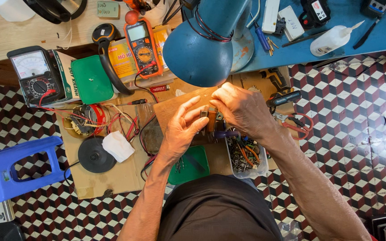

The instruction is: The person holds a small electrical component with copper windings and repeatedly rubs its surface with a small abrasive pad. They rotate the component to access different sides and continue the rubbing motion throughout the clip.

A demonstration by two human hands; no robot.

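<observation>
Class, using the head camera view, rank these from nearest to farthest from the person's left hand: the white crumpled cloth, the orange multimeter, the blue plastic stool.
Measured from the left hand:
1. White crumpled cloth, on the cardboard just left of the hand.
2. Orange multimeter, up and left, beside the blue lamp.
3. Blue plastic stool, at the far left edge, on the floor.
</observation>
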